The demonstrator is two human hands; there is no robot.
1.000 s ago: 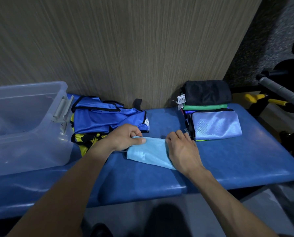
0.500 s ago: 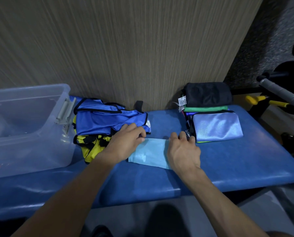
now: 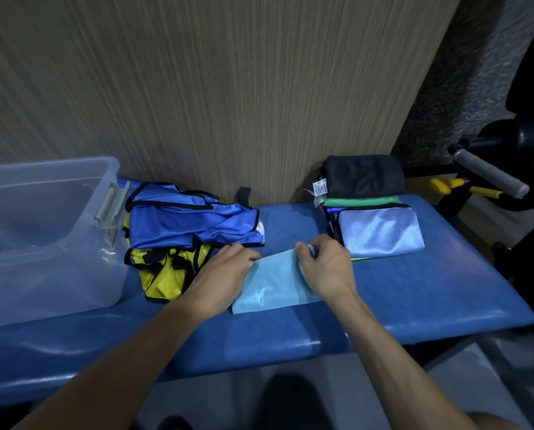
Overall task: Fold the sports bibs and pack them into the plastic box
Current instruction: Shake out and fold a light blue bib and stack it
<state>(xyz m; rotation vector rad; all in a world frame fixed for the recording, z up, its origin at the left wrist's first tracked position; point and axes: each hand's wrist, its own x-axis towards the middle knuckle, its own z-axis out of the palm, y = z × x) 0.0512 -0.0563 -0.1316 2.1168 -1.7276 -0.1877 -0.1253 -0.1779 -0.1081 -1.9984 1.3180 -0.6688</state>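
A folded light blue bib (image 3: 273, 283) lies on the blue padded bench (image 3: 414, 299) in front of me. My right hand (image 3: 326, 265) grips its far right corner, which is lifted off the bench. My left hand (image 3: 220, 274) rests on the bib's left edge, fingers laid over it. Unfolded bibs lie in a heap to the left: a royal blue one (image 3: 191, 225) over a yellow one (image 3: 166, 274). At the far left stands the clear plastic box (image 3: 42, 237). A stack of folded bibs (image 3: 380, 231) sits at the back right.
A wood-grain wall panel (image 3: 228, 88) rises right behind the bench. Gym equipment with a grey padded handle (image 3: 489, 172) and yellow grips stands off the bench's right end. The bench's front edge runs just below my forearms.
My right hand went from lying flat on the bib's right end to gripping and lifting its far corner. My left hand stayed at the left edge. The bib now lies more slanted.
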